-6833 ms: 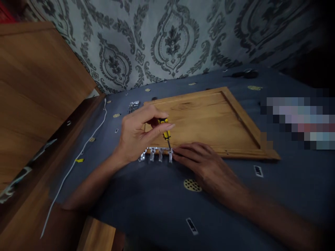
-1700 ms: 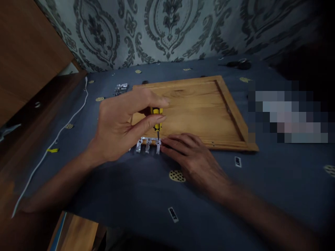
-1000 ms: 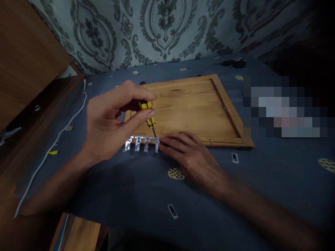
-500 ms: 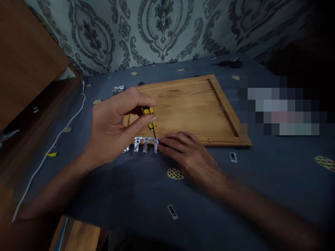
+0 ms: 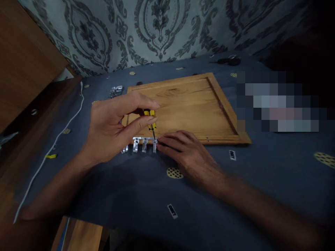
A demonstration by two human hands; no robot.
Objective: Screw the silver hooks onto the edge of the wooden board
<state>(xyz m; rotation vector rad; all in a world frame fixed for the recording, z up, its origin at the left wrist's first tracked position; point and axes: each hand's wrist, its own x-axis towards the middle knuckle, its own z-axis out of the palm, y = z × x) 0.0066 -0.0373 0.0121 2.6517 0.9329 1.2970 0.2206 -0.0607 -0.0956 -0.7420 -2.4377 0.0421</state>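
My left hand [image 5: 112,122] is closed around the yellow and black handle of a small screwdriver [image 5: 151,120], thumb below and fingers above. The screwdriver points down, its tip on the rightmost metal hook [image 5: 154,145]. That hook belongs to a row of silver metal hooks [image 5: 135,145] along the near edge of a framed wooden board [image 5: 183,108], which lies flat. My right hand [image 5: 191,153] lies at this same edge, fingers stretched out, fingertips at the rightmost hook. The left end of the row is partly hidden by my left hand.
More loose metal hooks [image 5: 116,90] lie beyond my left hand. A black tool [image 5: 227,61] rests at the back right. A white cable [image 5: 66,127] runs along the left, beside a wooden cabinet [image 5: 28,38]. Dark patterned cloth [image 5: 146,195] covers the surface.
The view has shifted slightly. My left hand and the screwdriver have turned or dipped a little at the rightmost hook; my right hand stays in place.
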